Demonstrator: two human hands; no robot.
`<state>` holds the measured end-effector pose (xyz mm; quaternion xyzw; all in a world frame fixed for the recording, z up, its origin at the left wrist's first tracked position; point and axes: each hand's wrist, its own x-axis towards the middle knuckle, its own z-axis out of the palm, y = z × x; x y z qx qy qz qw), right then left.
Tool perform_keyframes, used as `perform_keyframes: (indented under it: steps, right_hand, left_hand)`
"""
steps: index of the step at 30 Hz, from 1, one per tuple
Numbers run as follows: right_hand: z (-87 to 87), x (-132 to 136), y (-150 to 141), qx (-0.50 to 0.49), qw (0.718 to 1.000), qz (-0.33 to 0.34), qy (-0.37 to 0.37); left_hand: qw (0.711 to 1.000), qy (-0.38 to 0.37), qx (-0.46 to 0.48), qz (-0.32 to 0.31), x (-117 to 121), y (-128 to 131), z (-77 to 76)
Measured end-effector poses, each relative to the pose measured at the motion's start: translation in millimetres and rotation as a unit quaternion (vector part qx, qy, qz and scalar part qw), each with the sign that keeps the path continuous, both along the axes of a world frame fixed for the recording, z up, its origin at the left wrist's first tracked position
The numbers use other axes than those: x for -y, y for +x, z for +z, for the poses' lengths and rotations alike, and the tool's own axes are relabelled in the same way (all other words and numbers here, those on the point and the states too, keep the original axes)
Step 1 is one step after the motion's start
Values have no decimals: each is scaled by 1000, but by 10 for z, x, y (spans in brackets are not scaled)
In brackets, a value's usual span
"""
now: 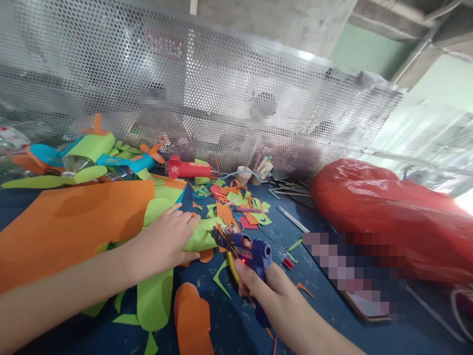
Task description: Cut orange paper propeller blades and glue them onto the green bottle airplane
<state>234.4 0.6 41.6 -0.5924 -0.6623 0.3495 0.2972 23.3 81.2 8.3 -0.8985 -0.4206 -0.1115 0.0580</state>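
My right hand [271,291] is wrapped around the grip of a dark blue hot glue gun [263,256], a small red light glowing on its side. The gun's nozzle end, tangled with scraps, meets the right end of a light green paper-covered craft body [201,235]. Over that body lies my left hand [172,231], fingers on its top and thumb below, holding it down. A long light green paper wing [155,301] sticks out under my left wrist. Near it lies an orange paper cutout [192,315] with rounded edges.
A large orange sheet [81,222] covers the left. Behind it stand bottle craft planes [142,162] and a red one [190,169]. Paper scraps [254,202] litter the middle. A red plastic bag [384,207] bulges at right. Perforated metal sheeting [221,74] stands behind the blue-covered table.
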Motion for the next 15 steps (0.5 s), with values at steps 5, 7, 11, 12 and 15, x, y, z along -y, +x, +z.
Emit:
perform_keyframes:
  steps: [5, 7, 11, 12, 15]
  right_hand:
    - [36, -22, 10, -1, 1000, -22, 18]
    - [65, -43, 20, 5, 1000, -21, 21]
    - [108, -58, 18, 20, 999, -44, 0]
    - [114, -55, 9, 16, 999, -41, -10]
    - [121, -31, -34, -3, 999, -22, -40]
  left_hand:
    - [1000, 7, -9, -2, -8, 3, -4]
    - [1000, 12, -14, 1, -1, 8, 5]
    - [1000, 14, -18, 8, 12, 16, 22]
    - [1000, 14, -20, 8, 11, 16, 21]
    - [1000, 11, -23, 6, -2, 13, 4]
